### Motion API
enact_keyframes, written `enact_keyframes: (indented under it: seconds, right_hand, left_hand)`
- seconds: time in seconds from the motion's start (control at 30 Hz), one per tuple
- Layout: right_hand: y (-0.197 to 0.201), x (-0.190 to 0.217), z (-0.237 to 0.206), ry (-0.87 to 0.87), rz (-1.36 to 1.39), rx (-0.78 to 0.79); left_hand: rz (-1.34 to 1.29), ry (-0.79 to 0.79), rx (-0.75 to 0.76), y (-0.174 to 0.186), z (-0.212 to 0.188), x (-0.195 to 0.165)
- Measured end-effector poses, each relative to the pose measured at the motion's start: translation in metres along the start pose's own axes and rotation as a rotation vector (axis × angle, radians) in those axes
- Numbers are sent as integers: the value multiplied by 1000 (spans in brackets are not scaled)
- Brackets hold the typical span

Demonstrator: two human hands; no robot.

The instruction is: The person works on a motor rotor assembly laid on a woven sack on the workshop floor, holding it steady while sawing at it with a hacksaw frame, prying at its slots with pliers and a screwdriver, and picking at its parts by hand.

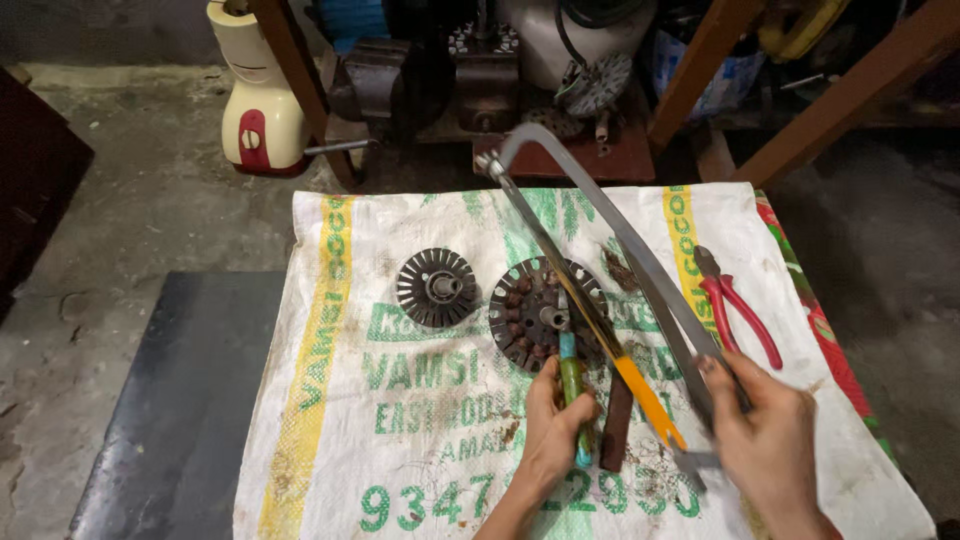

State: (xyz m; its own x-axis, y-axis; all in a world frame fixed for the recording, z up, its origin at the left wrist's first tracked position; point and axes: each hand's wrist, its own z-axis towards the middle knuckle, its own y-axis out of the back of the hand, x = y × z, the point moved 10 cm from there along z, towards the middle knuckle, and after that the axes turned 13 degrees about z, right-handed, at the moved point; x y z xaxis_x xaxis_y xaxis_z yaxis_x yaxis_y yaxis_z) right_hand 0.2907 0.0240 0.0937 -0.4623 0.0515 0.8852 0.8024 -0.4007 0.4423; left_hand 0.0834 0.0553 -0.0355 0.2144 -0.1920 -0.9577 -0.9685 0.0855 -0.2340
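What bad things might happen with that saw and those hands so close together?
1. The grey metal hacksaw in the right hand passes just beside the left hand, so a slip might cut fingers.
2. The round dark winding-filled motor core lies loose on the white printed sack, so it may shift.
3. The green-handled screwdriver could skid off the core.

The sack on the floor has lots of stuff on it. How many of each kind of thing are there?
Round finned metal parts: 2
Hacksaw: 1, held by the right hand
Screwdriver: 1, held by the left hand
Red-handled pliers: 1
Rusty flat bar: 1
Total: 6
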Motion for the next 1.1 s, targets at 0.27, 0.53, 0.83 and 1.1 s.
enact_keyframes:
  seconds: [0.27,0.53,0.83,1.1]
  right_hand:
    - [3,27,7,239,106,-30]
    - [-59,64,45,250,109,79]
    - [-46,62,21,180,67,31]
    - [7,28,-18,-96,100,-11]
  left_hand:
    - [16,16,-25,2,2,7]
    - [-22,-11,-8,2,4,6]
    - [-39,15,9,4,3,11]
    - [10,-23,-35,7,1,7]
